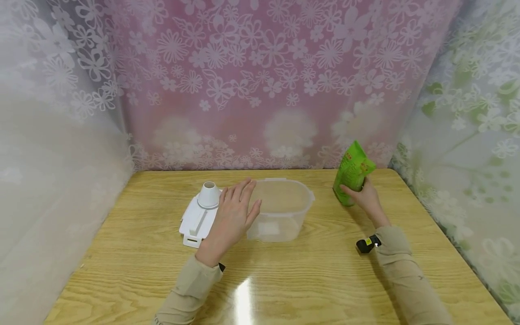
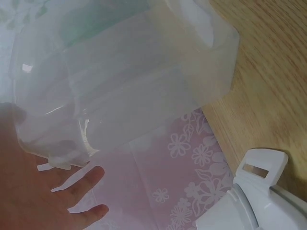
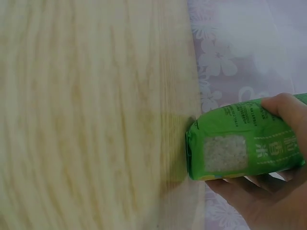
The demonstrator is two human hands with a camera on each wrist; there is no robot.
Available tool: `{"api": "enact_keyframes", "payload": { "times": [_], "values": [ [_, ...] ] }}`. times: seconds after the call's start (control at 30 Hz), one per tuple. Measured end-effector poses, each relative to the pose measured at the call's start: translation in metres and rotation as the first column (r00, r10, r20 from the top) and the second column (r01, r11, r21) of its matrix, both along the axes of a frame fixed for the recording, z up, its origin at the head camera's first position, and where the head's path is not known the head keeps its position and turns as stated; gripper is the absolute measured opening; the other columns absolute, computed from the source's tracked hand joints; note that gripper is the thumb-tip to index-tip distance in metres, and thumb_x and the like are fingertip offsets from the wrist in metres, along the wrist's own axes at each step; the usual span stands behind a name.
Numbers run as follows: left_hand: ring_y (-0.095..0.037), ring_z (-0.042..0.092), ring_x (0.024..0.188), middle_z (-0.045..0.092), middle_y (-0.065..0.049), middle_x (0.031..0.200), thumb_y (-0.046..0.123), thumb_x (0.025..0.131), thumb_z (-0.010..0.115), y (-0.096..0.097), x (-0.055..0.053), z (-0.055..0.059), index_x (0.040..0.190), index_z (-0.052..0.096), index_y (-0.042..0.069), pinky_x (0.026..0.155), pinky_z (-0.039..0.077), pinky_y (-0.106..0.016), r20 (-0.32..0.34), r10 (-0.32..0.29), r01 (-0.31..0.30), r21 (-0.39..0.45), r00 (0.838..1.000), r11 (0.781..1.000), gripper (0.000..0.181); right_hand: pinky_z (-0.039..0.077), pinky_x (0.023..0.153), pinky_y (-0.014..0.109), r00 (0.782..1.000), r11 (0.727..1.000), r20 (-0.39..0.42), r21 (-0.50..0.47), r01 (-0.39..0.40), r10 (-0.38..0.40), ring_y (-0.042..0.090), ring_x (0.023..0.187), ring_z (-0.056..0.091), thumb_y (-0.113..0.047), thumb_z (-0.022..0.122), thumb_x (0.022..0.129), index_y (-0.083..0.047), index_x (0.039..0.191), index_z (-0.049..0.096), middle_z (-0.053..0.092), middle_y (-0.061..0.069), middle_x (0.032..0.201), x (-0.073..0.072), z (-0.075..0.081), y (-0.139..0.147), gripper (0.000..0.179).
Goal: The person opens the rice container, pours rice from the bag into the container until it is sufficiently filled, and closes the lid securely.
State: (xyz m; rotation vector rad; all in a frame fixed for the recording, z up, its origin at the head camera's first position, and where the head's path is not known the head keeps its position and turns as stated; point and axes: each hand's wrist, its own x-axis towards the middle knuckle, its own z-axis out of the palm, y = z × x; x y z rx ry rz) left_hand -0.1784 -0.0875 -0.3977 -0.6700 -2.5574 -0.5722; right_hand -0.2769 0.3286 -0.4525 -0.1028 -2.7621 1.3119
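My right hand [image 1: 369, 202] grips a green bag of rice [image 1: 351, 174] upright at the right of the table, thumb on one side and fingers round the other. White grains show through a clear window in the bag [image 3: 225, 154] in the right wrist view. My left hand [image 1: 235, 212] has its fingers extended at the left end of a clear plastic container [image 1: 280, 219], by its rim. Just left of that hand lies a white lid [image 1: 195, 225] with a cone-shaped cup [image 1: 209, 196] standing on it; the hand covers part of the lid.
The wooden table [image 1: 308, 280] ends at a pink floral curtain [image 1: 260, 90] at the back. Pale patterned curtains hang at the left and right sides. A bright reflection lies on the table's front part.
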Motion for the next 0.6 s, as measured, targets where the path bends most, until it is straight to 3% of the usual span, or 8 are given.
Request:
{"api": "enact_keyframes", "payload": {
  "times": [0.23,0.47,0.6],
  "values": [
    [-0.040,0.049,0.131,0.047,-0.018,0.150,0.034,0.108,0.047,0.001,0.000,0.000,0.150,0.045,0.004,0.113,0.032,-0.064,-0.018,-0.005,0.005,0.007,1.000,1.000,0.052,0.038,0.107,0.065,0.999,0.996,-0.007,0.070,0.050,-0.050,0.053,0.134,0.042,-0.046,0.068,0.095,0.002,0.158,0.018,0.040,0.037,0.148,0.007,0.003,-0.007,0.094],
    [-0.039,0.048,0.131,0.046,-0.017,0.151,0.035,0.108,0.047,0.001,0.001,-0.001,0.151,0.044,0.005,0.114,0.031,-0.063,-0.009,0.001,-0.001,0.005,1.000,1.000,0.053,0.037,0.107,0.065,0.999,0.998,-0.019,0.051,0.048,-0.047,0.053,0.133,0.043,-0.040,0.072,0.093,0.004,0.156,0.021,0.042,0.037,0.145,0.027,0.008,-0.018,0.092],
    [-0.039,0.048,0.131,0.046,-0.016,0.151,0.035,0.108,0.047,0.001,0.001,-0.001,0.151,0.044,0.005,0.114,0.031,-0.063,-0.009,0.004,-0.004,0.001,1.000,1.000,0.053,0.038,0.105,0.066,0.996,0.995,-0.044,0.059,0.084,-0.082,0.052,0.131,0.045,-0.037,0.073,0.092,0.004,0.155,0.023,0.044,0.036,0.144,0.037,0.008,-0.027,0.090]
  ]
}}
